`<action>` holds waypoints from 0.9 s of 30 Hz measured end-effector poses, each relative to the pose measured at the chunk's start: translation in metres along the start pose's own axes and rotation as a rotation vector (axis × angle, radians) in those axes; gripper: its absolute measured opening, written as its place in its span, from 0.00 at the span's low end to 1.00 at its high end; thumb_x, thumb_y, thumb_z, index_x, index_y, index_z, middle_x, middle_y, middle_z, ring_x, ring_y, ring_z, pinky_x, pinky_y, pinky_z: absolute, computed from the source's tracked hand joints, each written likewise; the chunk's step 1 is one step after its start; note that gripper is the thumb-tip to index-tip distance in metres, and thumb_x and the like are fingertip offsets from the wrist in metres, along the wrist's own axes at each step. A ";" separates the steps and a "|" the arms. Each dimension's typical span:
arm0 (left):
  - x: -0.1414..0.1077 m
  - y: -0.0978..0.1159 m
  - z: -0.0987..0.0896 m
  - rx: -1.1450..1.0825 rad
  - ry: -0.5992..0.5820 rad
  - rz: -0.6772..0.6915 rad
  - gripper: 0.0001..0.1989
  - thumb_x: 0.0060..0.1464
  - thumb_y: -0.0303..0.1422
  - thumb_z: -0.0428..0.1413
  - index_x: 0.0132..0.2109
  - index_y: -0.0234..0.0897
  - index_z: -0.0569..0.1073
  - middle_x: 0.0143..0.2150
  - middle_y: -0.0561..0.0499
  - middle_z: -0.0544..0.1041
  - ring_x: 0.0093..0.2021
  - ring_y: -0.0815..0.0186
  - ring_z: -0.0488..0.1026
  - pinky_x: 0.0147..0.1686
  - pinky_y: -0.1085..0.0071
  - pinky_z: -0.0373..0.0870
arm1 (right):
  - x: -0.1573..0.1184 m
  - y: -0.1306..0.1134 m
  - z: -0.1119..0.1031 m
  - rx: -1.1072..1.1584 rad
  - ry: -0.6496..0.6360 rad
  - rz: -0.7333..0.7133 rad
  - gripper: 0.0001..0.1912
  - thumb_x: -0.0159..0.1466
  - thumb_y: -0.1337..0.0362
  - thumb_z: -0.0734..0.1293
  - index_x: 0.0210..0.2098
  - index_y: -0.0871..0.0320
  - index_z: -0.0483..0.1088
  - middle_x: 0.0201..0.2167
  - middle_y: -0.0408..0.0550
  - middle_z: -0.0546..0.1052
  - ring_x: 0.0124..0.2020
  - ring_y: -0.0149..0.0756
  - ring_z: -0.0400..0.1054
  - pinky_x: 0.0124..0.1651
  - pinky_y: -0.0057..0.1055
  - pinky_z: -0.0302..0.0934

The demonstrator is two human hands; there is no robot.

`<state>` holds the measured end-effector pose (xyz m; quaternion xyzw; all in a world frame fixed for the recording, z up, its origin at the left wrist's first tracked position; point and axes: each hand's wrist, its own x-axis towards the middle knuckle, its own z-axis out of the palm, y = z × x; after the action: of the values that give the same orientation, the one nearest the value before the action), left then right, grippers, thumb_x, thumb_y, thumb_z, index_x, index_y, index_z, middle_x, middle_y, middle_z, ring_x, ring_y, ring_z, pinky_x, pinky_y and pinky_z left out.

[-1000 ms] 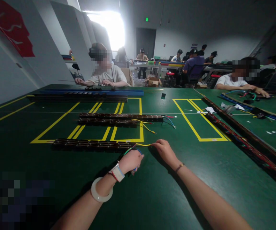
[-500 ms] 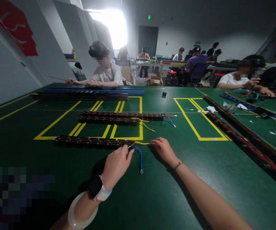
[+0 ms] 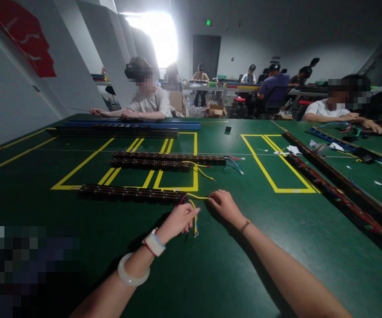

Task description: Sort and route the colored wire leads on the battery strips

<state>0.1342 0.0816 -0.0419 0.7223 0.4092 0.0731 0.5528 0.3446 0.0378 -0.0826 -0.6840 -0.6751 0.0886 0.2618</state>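
Note:
A long dark strip (image 3: 131, 193) lies on the green table, with wires coming out of its right end. My right hand (image 3: 224, 204) is closed on the end of a yellow wire (image 3: 196, 196) that runs out from the strip. Beside the strip's right end, my left hand (image 3: 179, 219) is closed around the hanging wires; what exactly its fingers hold is partly hidden. Another yellow wire (image 3: 196, 216) with a ring terminal hangs down just right of my left fingers.
Two more dark strips (image 3: 167, 160) with coloured wires lie beyond. Blue and black rails (image 3: 131, 126) are at the far edge, near a seated person (image 3: 151, 101). Long wired strips (image 3: 337, 194) run along the right, where another person (image 3: 326, 108) sits.
My left hand has moved right and down from the strip's end to the hanging wires. A second yellow wire now hangs over the blue one. My right hand has barely moved.

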 end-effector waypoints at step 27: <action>0.008 -0.015 0.008 -0.373 -0.083 -0.117 0.14 0.55 0.27 0.46 0.49 0.29 0.65 0.36 0.47 0.71 0.25 0.71 0.72 0.21 0.76 0.65 | -0.010 -0.056 0.002 -0.097 -0.225 0.161 0.16 0.58 0.55 0.67 0.38 0.61 0.68 0.35 0.50 0.73 0.37 0.37 0.66 0.38 0.30 0.52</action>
<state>0.1365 0.0819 -0.0606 0.5848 0.4066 0.0857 0.6966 0.2932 0.0255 -0.0600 -0.7337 -0.6465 0.1525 0.1432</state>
